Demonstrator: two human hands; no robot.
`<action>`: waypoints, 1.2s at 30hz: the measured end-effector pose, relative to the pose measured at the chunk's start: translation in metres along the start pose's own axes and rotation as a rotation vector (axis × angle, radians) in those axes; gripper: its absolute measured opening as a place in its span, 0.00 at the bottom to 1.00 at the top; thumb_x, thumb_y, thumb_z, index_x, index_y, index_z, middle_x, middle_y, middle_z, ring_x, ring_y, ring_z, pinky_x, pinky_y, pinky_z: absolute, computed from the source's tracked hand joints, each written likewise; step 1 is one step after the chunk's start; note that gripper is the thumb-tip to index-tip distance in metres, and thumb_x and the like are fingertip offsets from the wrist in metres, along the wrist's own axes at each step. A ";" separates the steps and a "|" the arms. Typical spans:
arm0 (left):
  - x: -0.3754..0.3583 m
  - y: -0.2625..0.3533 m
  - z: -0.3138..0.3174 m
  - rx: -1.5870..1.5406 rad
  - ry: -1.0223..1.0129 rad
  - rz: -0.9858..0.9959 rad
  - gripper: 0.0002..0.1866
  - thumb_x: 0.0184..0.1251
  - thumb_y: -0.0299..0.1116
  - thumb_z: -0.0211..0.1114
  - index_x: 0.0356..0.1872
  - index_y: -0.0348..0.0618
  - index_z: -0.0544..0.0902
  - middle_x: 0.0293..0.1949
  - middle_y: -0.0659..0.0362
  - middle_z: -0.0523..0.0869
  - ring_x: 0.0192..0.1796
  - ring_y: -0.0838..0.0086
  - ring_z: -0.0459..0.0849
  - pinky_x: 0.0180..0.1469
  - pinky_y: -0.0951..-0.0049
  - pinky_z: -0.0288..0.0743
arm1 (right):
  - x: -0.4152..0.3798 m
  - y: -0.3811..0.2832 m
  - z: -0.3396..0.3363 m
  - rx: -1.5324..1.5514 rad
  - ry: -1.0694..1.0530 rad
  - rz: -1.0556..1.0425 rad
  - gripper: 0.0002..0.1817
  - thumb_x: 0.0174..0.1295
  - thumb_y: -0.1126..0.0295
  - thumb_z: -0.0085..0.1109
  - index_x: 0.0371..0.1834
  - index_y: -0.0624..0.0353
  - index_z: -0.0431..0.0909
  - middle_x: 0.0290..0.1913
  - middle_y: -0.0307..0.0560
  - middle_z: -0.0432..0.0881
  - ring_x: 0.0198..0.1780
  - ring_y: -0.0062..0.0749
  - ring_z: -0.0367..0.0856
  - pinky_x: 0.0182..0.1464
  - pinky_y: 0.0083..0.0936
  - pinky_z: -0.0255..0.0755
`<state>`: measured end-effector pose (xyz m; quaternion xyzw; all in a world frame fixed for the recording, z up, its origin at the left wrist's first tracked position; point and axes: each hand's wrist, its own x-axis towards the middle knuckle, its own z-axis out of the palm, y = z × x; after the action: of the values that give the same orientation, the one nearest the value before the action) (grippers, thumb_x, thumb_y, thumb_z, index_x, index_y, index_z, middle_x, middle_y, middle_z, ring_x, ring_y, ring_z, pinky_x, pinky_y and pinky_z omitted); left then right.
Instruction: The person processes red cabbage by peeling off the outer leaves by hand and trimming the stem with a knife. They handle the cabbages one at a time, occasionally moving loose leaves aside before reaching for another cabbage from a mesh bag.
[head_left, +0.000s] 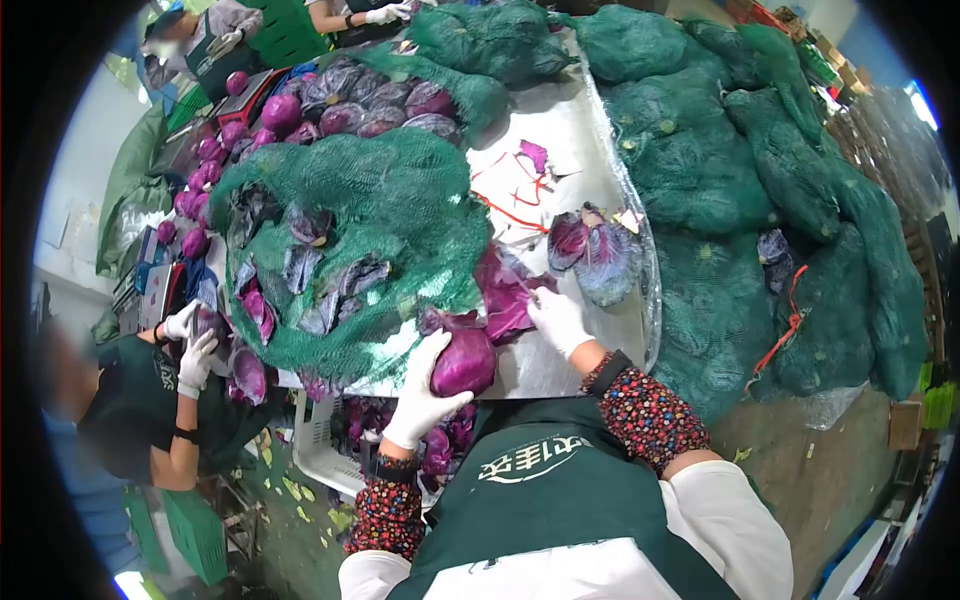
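My left hand [424, 398], in a white glove, is closed around a trimmed purple cabbage [466, 362] at the table's near edge. My right hand [558, 317], also gloved, is closed on what looks like a small knife [514, 268]; its thin blade is hard to make out. The knife lies over loose purple cabbage leaves [505, 300] beside the cabbage. Farther right on the table are darker outer leaves [605, 258].
A green net [360, 190] with leaves on it covers the table's left part. Untrimmed cabbages [345, 95] are heaped behind it. Filled green net sacks [690, 160] line the right side. A white crate [318, 440] stands below the edge. A co-worker's gloved hands [195, 345] hold a cabbage at left.
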<state>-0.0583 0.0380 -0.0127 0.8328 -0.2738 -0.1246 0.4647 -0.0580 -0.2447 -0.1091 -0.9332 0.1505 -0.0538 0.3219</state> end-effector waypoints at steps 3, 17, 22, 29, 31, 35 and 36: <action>-0.024 -0.005 -0.001 -0.247 0.004 -0.118 0.51 0.40 0.35 0.82 0.71 0.44 0.67 0.71 0.48 0.66 0.75 0.56 0.62 0.77 0.60 0.53 | 0.000 -0.012 -0.008 -0.100 -0.047 0.001 0.15 0.65 0.56 0.56 0.48 0.53 0.76 0.33 0.55 0.85 0.35 0.53 0.85 0.38 0.46 0.77; 0.015 0.020 0.006 0.163 -0.105 0.031 0.51 0.36 0.37 0.80 0.71 0.47 0.68 0.67 0.51 0.73 0.71 0.48 0.65 0.74 0.55 0.58 | -0.018 -0.098 -0.071 0.014 -0.476 -0.479 0.20 0.53 0.56 0.64 0.44 0.57 0.78 0.38 0.55 0.83 0.42 0.48 0.84 0.44 0.41 0.78; 0.019 0.029 0.005 0.203 -0.167 0.047 0.51 0.37 0.36 0.80 0.71 0.46 0.68 0.68 0.52 0.72 0.72 0.49 0.64 0.75 0.56 0.57 | -0.002 -0.079 -0.041 -0.104 -0.329 -0.430 0.13 0.53 0.62 0.59 0.38 0.56 0.81 0.34 0.57 0.84 0.40 0.50 0.84 0.44 0.42 0.78; -0.028 0.009 -0.022 0.173 -0.023 0.052 0.47 0.41 0.30 0.77 0.70 0.45 0.69 0.70 0.50 0.70 0.74 0.49 0.62 0.77 0.56 0.53 | -0.004 -0.040 -0.041 0.169 -0.287 -0.152 0.13 0.52 0.60 0.58 0.33 0.57 0.79 0.29 0.59 0.81 0.36 0.58 0.82 0.40 0.45 0.74; -0.047 -0.004 -0.017 0.100 0.006 -0.071 0.54 0.40 0.32 0.81 0.73 0.41 0.60 0.71 0.44 0.66 0.74 0.50 0.62 0.76 0.58 0.56 | -0.004 -0.024 -0.027 0.176 -0.259 -0.071 0.12 0.52 0.60 0.58 0.33 0.57 0.79 0.28 0.59 0.81 0.36 0.58 0.82 0.40 0.45 0.75; -0.058 -0.021 0.000 -0.120 0.129 -0.204 0.61 0.39 0.40 0.85 0.75 0.40 0.54 0.70 0.44 0.65 0.72 0.53 0.66 0.74 0.60 0.61 | -0.003 -0.008 -0.019 -0.111 -0.089 -0.058 0.17 0.57 0.58 0.60 0.46 0.54 0.75 0.38 0.55 0.82 0.37 0.55 0.83 0.42 0.47 0.77; -0.054 -0.018 -0.001 -0.025 0.142 -0.222 0.61 0.37 0.43 0.85 0.74 0.40 0.57 0.71 0.45 0.64 0.72 0.53 0.67 0.72 0.59 0.63 | -0.008 -0.009 -0.019 -0.181 -0.024 -0.085 0.19 0.59 0.57 0.61 0.50 0.53 0.73 0.41 0.53 0.80 0.37 0.54 0.84 0.41 0.47 0.77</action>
<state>-0.0965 0.0770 -0.0299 0.8589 -0.1449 -0.1193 0.4765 -0.0669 -0.2468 -0.0888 -0.9646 0.1113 -0.0424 0.2353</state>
